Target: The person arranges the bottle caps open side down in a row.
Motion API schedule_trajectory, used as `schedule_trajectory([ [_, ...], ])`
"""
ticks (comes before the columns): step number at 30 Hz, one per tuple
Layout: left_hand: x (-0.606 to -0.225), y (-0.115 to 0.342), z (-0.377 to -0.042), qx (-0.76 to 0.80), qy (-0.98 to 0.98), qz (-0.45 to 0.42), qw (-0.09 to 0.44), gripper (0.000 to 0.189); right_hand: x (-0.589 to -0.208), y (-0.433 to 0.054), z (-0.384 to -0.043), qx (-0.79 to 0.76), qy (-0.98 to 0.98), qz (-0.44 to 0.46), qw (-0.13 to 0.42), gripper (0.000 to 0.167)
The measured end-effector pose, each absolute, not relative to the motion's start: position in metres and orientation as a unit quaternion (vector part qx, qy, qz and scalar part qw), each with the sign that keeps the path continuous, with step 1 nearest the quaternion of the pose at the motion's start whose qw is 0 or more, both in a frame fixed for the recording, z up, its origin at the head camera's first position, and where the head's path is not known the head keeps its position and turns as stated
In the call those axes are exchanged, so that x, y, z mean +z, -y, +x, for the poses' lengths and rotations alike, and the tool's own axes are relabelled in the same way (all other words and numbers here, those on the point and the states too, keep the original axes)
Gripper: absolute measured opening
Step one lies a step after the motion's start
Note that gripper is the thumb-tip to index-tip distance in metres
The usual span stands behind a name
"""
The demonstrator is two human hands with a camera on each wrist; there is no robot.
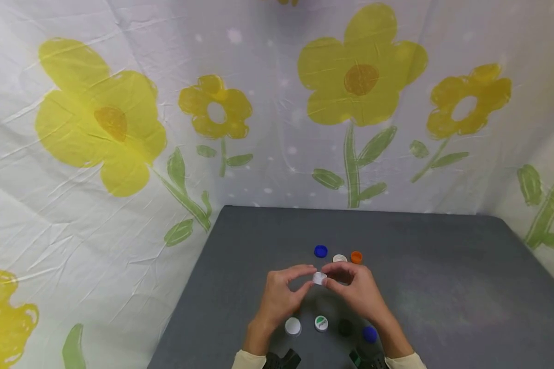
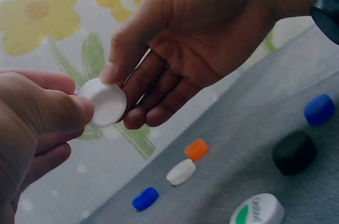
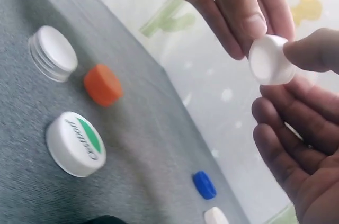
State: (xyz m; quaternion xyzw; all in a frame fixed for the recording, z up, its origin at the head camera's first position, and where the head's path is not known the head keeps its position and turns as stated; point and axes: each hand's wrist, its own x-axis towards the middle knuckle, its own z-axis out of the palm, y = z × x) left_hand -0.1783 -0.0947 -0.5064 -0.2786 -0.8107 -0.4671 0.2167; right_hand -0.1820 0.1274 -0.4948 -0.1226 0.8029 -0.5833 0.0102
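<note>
Between my two hands, raised over the dark grey table, is a small white bottle cap. My left hand pinches it from the left with thumb and fingers. From the right, the thumb and fingers of my right hand pinch the same cap. The left wrist view shows the cap's pale round face and fine ridges along its side. In the right wrist view an orange cap lies on the cloth, mostly hidden by my left hand in the head view.
Beyond the hands lie blue, white and orange caps. Nearer me sit a white cap, a white one with green print, a black cap and a blue cap. Flower-printed cloth hangs behind.
</note>
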Motion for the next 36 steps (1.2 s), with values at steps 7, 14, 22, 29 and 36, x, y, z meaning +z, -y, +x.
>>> schedule_trajectory([
  [7,-0.515,0.09,-0.175,-0.469,0.8,-0.287,0.241,0.024,-0.498,-0.128,-0.179,-0.624,-0.773,-0.086,0.068,0.026],
  [14,-0.514,0.084,-0.171,-0.554,0.777,-0.216,0.207,0.018,-0.5,-0.124,-0.176,-0.622,-0.778,-0.089,-0.012,0.02],
  [22,-0.51,0.085,-0.171,-0.681,0.721,-0.101,0.086,0.018,-0.502,-0.118,-0.171,-0.556,-0.786,-0.211,-0.167,0.042],
  [29,-0.512,0.088,-0.169,-0.717,0.696,-0.039,0.013,0.018,-0.509,-0.111,-0.165,-0.497,-0.792,-0.263,-0.237,0.046],
  [36,-0.514,0.091,-0.167,-0.671,0.733,-0.093,0.059,0.016,-0.508,-0.112,-0.166,-0.509,-0.793,-0.244,-0.23,0.04],
])
